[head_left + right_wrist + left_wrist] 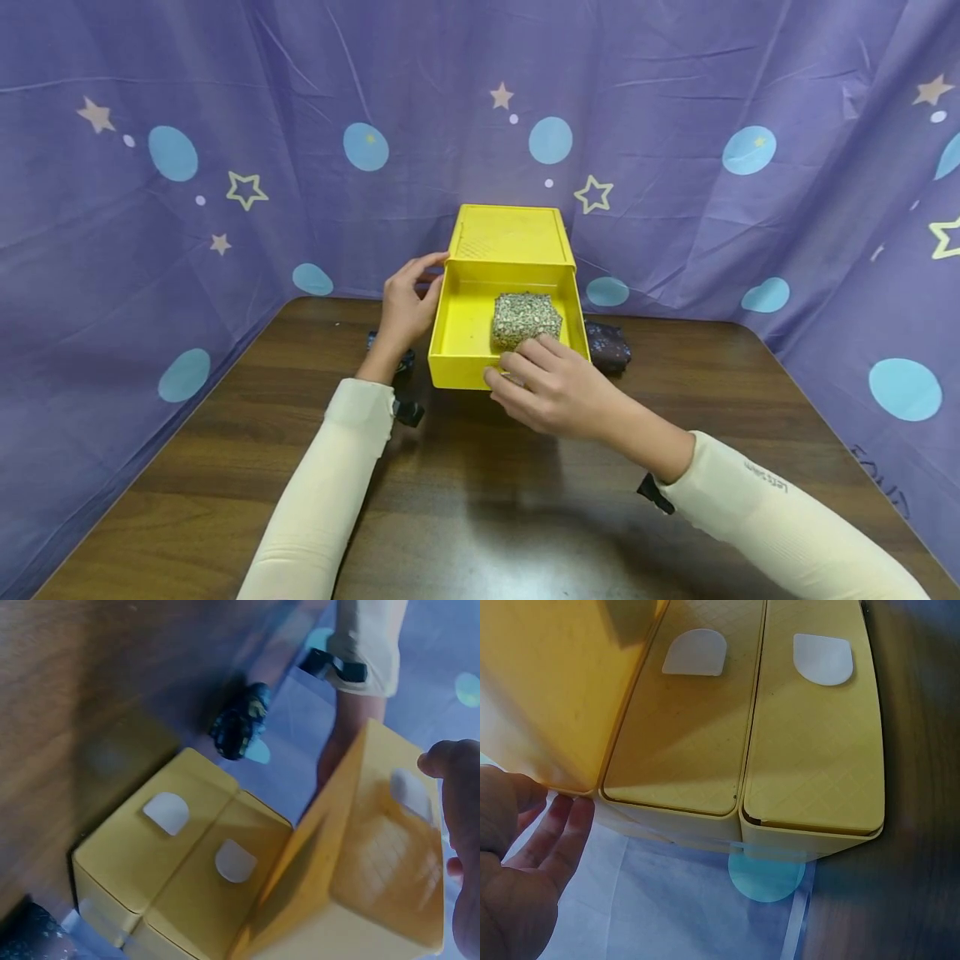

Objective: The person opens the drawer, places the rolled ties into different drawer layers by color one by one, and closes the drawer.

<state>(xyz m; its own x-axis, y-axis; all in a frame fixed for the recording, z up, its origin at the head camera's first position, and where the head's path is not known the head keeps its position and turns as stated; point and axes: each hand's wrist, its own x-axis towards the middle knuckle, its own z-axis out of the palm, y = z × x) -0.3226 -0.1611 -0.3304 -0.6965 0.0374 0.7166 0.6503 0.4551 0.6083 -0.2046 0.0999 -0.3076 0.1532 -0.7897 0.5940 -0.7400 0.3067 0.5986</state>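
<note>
In the head view, a speckled block [525, 317] is seen inside the pulled-out drawer [461, 372] of a yellow unit [513, 235]; its left side is touched by the left hand [407, 307], loosely spread. The right hand [553, 388] is bent at the front rim; whether anything is pinched cannot be told.

In the left wrist view, two lower drawers [810, 757] are closed.

In the right wrist view, a white tab [411, 795] is shown on the open drawer.

Starry purple curtain [450, 100], wooden table [187, 500]

Booth-like space: starry curtain [450, 108], table [225, 467]
</note>
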